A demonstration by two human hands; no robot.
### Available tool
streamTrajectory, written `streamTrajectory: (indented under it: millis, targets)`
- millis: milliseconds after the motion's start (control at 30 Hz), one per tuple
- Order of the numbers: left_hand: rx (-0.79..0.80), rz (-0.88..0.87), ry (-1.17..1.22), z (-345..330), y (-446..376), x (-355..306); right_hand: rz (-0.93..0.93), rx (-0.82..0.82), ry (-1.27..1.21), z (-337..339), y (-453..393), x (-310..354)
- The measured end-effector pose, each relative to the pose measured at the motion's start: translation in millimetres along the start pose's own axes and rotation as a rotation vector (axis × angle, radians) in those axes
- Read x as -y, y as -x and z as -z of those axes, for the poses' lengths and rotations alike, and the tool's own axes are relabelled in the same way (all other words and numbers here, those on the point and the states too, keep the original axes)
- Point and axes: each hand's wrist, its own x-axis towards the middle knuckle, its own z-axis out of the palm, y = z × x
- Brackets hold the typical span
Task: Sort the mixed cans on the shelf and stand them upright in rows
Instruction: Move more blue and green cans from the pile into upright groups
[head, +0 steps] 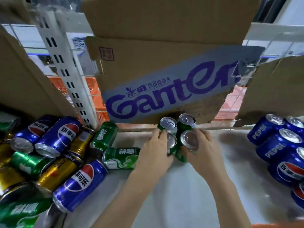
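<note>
A torn cardboard sheet (164,66) printed with purple lettering leans across the back of a white shelf (181,195), blocking most of the view behind it; only slivers of an orange crate (92,89) show through the wire backing. A slotted white upright (65,68) rises at the left, with more cardboard on both sides.

To the left, a loose pile of cans (49,158) lies on its side, blue, gold and green jumbled together, several cut off by the picture's edge. One green can (120,157) lies flat just beside the left hand. At the right, a row of blue cans (283,150) stands upright, its nearest members running out of view.

At the centre, four green cans (178,137) stand upright in a tight square against the cardboard, silver tops showing. The left hand (154,153) curls its fingers around the near left can; the right hand (205,153) wraps the near right one. Both hands cover most of the cans' sides, so their labels cannot be read. Blur softens the shelf's far right.
</note>
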Motion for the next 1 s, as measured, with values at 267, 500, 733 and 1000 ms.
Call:
streamTrajectory:
  millis: [267, 500, 733, 1000]
  targets:
    - [-0.119, 0.145, -0.240, -22, 19, -15, 0.149, 0.056, 0.123, -14, 1, -11]
    - [-0.168, 0.192, -0.272, -36, 60, -8, 0.123, -0.088, 0.077, -15, 42, -3]
    - [-0.097, 0.287, -0.310, -9, 146, 27, 0.142, -0.070, -0.008, -28, 101, 48]
    - [-0.305, 0.359, -0.362, 43, 306, 150, 0.301, 0.186, -0.026, -77, 194, 189]
